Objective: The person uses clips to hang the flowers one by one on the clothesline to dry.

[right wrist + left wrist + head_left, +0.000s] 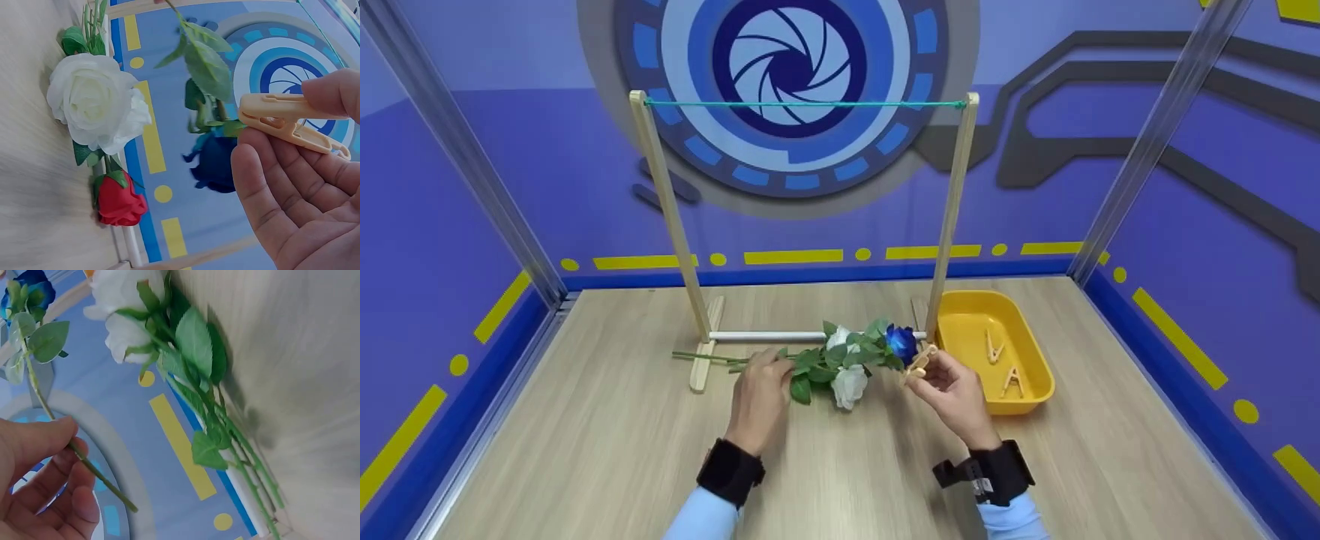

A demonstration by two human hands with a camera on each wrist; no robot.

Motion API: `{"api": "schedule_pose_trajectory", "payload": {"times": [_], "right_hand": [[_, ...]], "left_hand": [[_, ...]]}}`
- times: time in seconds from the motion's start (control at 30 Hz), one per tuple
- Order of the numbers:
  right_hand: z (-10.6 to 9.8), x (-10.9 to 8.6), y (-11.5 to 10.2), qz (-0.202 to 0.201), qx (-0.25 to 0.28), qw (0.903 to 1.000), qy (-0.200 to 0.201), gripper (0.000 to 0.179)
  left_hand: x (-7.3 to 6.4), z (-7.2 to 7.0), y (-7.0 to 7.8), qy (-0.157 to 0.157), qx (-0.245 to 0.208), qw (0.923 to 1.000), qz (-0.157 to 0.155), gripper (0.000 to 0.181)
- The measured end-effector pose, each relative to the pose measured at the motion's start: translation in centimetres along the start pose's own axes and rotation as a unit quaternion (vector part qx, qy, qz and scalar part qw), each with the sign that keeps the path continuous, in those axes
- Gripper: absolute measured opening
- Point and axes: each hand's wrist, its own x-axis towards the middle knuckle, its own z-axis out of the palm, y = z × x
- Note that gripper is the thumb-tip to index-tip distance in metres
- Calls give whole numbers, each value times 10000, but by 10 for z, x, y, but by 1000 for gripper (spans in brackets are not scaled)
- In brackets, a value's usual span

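My left hand (761, 394) pinches the thin green stem of a blue rose (901, 343) between thumb and fingers, holding it above the table. My right hand (956, 394) holds a light wooden-coloured clothespin (287, 121) between thumb and fingers, beside the blue rose. In the right wrist view the clothespin's tip is close to the stem just below the bloom; whether they touch I cannot tell. Two white roses (849, 386) and a red rose (121, 201) lie on the table under the blue one. The red bloom is hidden in the head view.
A wooden frame (952, 225) with a green string (810, 103) across its top and a white bar (765, 337) low down stands behind the flowers. At the right, a yellow tray (1039, 375) contains two more clothespins (994, 348). Blue patterned walls surround the table.
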Motion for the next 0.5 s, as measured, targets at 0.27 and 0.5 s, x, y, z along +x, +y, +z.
{"api": "schedule_pose_trajectory", "payload": {"times": [0.27,0.5], "right_hand": [[-3,0,-2,118,-85,9999,77,21],[-3,0,-2,197,-85,9998,28,19]], "left_hand": [[-25,7,7,-302,-73,9993,-220,10],[-38,14,9,-509,50,9987,-32,14]]}}
